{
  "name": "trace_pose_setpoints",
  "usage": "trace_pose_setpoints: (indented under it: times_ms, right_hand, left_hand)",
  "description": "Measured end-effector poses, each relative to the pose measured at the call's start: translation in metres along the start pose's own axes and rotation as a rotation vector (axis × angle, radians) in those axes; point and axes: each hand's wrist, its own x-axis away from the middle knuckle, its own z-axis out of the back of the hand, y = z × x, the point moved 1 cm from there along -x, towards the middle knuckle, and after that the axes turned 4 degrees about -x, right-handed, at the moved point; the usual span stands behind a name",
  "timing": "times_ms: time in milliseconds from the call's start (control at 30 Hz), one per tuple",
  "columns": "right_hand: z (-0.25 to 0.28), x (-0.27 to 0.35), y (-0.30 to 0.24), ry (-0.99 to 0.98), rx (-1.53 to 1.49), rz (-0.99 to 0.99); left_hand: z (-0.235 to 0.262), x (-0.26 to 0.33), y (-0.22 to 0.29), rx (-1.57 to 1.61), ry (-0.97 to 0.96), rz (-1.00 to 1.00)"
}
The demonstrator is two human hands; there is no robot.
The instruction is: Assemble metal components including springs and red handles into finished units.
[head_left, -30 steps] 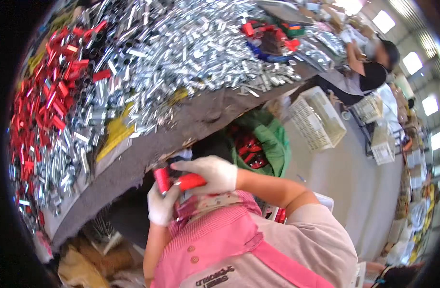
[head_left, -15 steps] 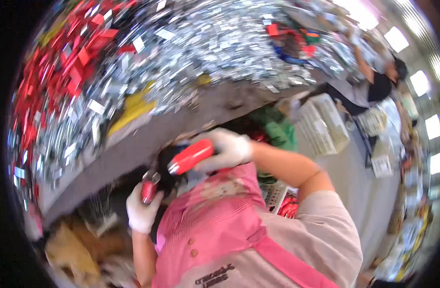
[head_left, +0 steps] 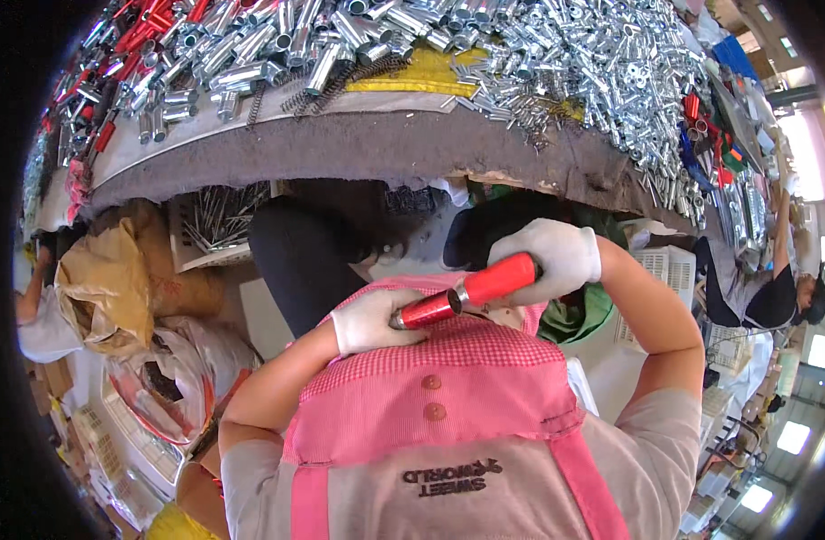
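In front of the pink apron, my white-gloved left hand (head_left: 375,322) is closed around a shiny dark-red tube (head_left: 430,310) with a silver end. My right hand (head_left: 556,256), also gloved in white, grips a thicker bright-red cylindrical handle (head_left: 501,278) with a silver collar. Tube and handle point at each other nearly in line, their facing ends meeting or almost so; whether they are joined I cannot tell. My left palm hides the tube's underside, and my right fingers wrap the handle's outer end.
Beyond my lap, a cloth-edged table (head_left: 358,153) carries heaped silver tubes (head_left: 327,67), small metal parts (head_left: 610,81), dark springs (head_left: 367,72) and red pieces. Below it stand a crate of thin metal rods (head_left: 224,216) and sacks (head_left: 107,283). At far right another person (head_left: 754,288) works.
My hands have come together from apart, bringing the tube and the handle end to end in front of the apron. The whole view has turned and steadied.
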Motion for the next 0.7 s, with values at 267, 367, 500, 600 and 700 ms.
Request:
trace_pose_setpoints:
  times_ms: [267,367,500,600,700]
  right_hand:
    - [-0.009,-0.024,-0.004,0.181,0.799,0.636]
    - [-0.007,-0.029,-0.006,0.199,0.879,0.817]
    - [-0.002,-0.029,-0.006,0.092,0.883,0.736]
    - [-0.007,-0.025,0.009,0.137,0.607,0.512]
    - [-0.025,-0.014,0.023,0.061,-0.028,0.006]
  left_hand:
    - [-0.008,-0.018,-0.019,0.185,-0.260,0.085]
    - [-0.012,-0.023,-0.029,0.296,-0.318,0.063]
    - [-0.011,-0.026,-0.029,0.277,-0.325,0.037]
    - [-0.003,-0.021,-0.014,0.055,-0.184,0.000]
    - [0.007,-0.013,0.009,-0.181,0.147,0.007]
